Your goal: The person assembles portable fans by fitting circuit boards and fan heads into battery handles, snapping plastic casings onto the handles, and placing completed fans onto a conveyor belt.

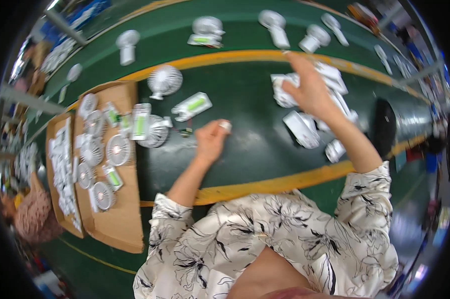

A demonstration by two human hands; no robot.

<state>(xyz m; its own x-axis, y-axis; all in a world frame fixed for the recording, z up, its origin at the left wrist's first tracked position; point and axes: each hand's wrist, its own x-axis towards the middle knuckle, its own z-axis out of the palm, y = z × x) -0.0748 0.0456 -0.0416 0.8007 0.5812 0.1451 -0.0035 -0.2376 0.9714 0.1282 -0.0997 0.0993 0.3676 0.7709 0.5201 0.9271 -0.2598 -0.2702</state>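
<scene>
My left hand [210, 142] is closed over the middle of the dark green bench, with a small white part [226, 126] at its fingertips. My right hand [309, 92] reaches toward the bench's far yellow edge, fingers stretched and thumb apart. It passes above a heap of white plastic housings [300, 129], and I see nothing held in it. Left of my left hand lie a white handle piece with a green battery [194, 106], a small circuit board with wires [186, 132] and a fan head [165, 80]. Another fan head [155, 133] sits beside a battery-fitted handle [141, 122].
A cardboard tray [130, 219] with several fan heads and battery pieces stands on the left, beside a box of white parts [65, 169]. Beyond the yellow edge, a green belt [160, 42] carries several white handheld fans [274, 29]. Another person [35, 214] is at far left.
</scene>
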